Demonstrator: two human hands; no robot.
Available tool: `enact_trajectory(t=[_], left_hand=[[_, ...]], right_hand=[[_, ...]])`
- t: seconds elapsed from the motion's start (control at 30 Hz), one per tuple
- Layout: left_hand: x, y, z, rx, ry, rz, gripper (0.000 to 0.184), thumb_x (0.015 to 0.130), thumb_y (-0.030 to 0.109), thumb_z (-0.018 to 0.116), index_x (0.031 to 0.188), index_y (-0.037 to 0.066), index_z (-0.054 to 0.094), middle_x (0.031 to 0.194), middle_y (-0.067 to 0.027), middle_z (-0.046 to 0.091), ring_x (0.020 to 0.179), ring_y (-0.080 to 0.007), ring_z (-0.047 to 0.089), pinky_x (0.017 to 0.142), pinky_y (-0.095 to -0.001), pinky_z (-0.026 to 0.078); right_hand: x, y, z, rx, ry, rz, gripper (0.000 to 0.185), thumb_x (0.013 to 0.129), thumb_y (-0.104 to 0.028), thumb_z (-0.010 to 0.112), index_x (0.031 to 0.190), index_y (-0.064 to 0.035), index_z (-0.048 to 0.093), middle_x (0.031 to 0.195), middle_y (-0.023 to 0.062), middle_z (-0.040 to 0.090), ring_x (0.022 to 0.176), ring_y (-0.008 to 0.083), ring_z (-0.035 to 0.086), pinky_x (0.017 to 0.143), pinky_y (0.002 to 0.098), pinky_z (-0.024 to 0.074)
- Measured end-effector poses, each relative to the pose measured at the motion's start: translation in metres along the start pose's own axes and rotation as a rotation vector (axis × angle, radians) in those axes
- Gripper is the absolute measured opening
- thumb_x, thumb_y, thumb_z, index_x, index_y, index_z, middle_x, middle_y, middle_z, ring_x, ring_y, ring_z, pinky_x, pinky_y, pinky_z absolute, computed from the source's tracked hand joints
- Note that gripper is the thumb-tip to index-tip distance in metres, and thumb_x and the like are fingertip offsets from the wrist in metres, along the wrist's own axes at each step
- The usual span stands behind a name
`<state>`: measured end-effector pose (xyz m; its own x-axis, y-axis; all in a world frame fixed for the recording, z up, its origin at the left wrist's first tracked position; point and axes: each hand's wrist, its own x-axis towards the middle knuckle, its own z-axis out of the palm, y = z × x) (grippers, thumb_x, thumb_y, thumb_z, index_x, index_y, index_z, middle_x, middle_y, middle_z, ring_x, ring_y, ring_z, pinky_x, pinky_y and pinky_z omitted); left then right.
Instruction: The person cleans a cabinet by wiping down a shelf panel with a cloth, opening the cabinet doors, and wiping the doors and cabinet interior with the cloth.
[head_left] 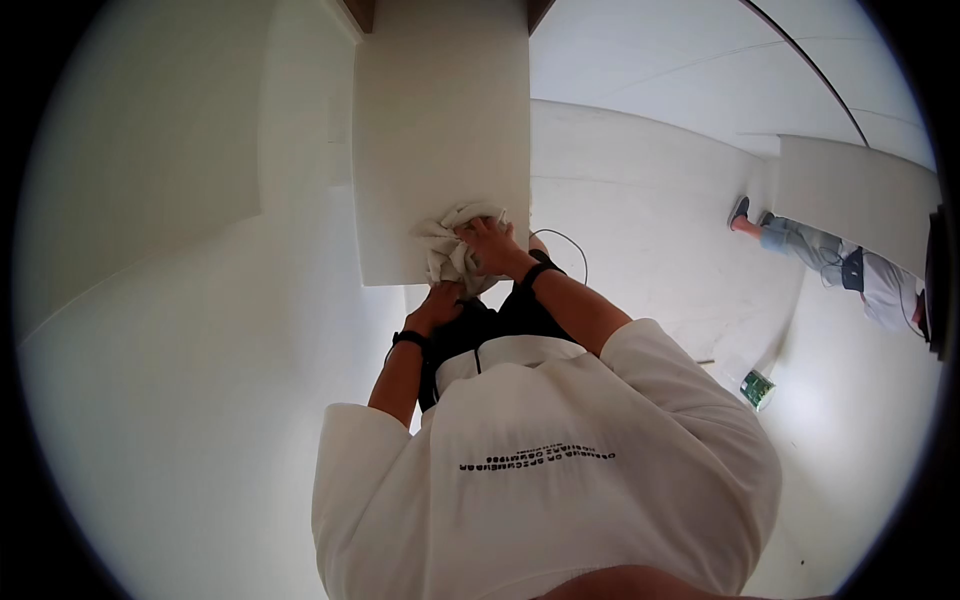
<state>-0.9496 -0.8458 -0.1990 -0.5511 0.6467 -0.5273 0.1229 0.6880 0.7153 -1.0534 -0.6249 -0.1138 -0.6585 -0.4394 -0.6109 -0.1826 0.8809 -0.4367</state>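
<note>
A crumpled off-white cloth [447, 250] lies bunched at the near end of a long pale board-like surface [440, 120]. On top of it is my right hand [490, 245], fingers bent into the folds and gripping the fabric. Lower down, my left hand [438, 303] is closed at the cloth's near edge, close to my dark shorts; its fingertips are partly hidden. Dark bands circle both wrists.
Pale walls rise on the left. A thin dark cable [575, 245] loops beside the board's right edge. Farther right is another person [820, 255] in light clothes, near a white panel [850, 190]. A green-labelled container [757, 390] stands on the floor.
</note>
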Motion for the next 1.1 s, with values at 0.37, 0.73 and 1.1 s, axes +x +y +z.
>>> enact_trajectory(t=[0.37,0.73,1.1], left_hand=[[0.020,-0.015,-0.015,0.107,0.044,0.189,0.026,0.079,0.012,0.060,0.102,0.002,0.066,0.102,-0.0237,0.067,0.101,-0.0433,0.061,0.092,-0.0518,0.048],[0.007,-0.008,0.000,0.419,0.302,0.312,0.021,0.085,0.017,0.060,0.102,0.006,0.065,0.109,-0.0166,0.064,0.113,-0.0384,0.054,0.104,-0.0559,0.036],[-0.035,-0.014,0.065,0.138,-0.285,-0.097,0.046,0.087,0.025,0.054,0.131,0.015,0.060,0.146,-0.0248,0.045,0.135,-0.0438,0.044,0.114,-0.0517,0.037]], right_hand=[[0.023,-0.011,0.061,0.105,0.396,0.143,0.062,0.077,-0.008,0.073,0.133,-0.0254,0.055,0.132,0.0098,0.045,0.127,0.0384,0.043,0.094,0.0656,0.0464],[0.015,0.016,0.119,0.150,0.455,0.183,0.053,0.073,-0.016,0.072,0.124,-0.0112,0.058,0.115,0.0169,0.061,0.120,0.0387,0.050,0.097,0.0534,0.0415],[-0.035,0.004,0.132,-0.071,0.082,0.064,0.025,0.080,-0.022,0.066,0.100,-0.0104,0.075,0.103,0.0168,0.072,0.096,0.0355,0.070,0.080,0.0505,0.0555]])
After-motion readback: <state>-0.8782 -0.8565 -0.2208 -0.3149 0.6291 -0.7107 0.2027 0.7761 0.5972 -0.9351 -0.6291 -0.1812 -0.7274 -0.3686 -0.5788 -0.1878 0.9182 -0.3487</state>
